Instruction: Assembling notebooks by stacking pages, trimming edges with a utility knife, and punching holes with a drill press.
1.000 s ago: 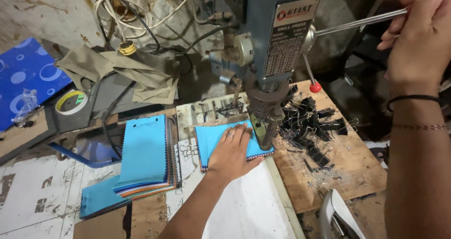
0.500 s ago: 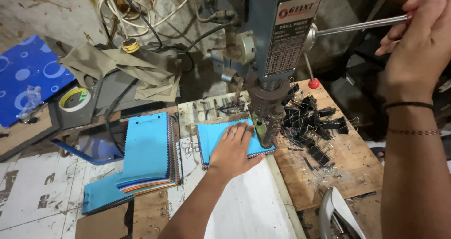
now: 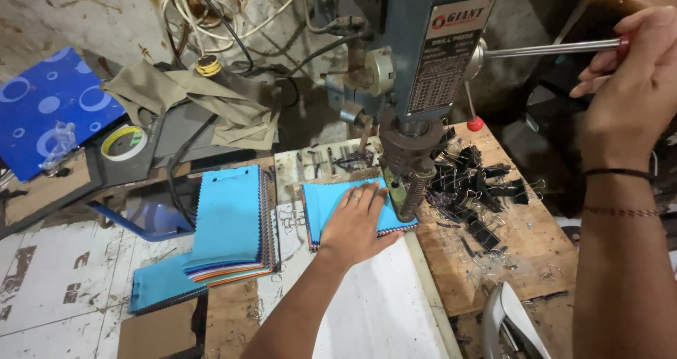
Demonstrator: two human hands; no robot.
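My left hand (image 3: 356, 221) lies flat on a small stack of blue fabric swatches (image 3: 326, 202), pressing it onto the bench under the drill press (image 3: 412, 84). The drill bit and its spring (image 3: 407, 193) stand at the stack's right edge, close to my fingertips. At the upper right, my right hand (image 3: 627, 84) is closed around the press's metal feed lever (image 3: 550, 49), near its red tip. A second lever with a red knob (image 3: 475, 124) hangs below the press head.
A taller stack of blue and multicoloured swatches (image 3: 229, 225) lies to the left. Several black binder clips (image 3: 479, 186) are heaped on the wooden board at the right. A tape roll (image 3: 124, 142), blue patterned sheet (image 3: 49, 105), cables and khaki cloth (image 3: 211, 101) sit behind.
My right hand has drawn the feed lever slightly down and to the right. The left hand stays flat on the swatch stack.
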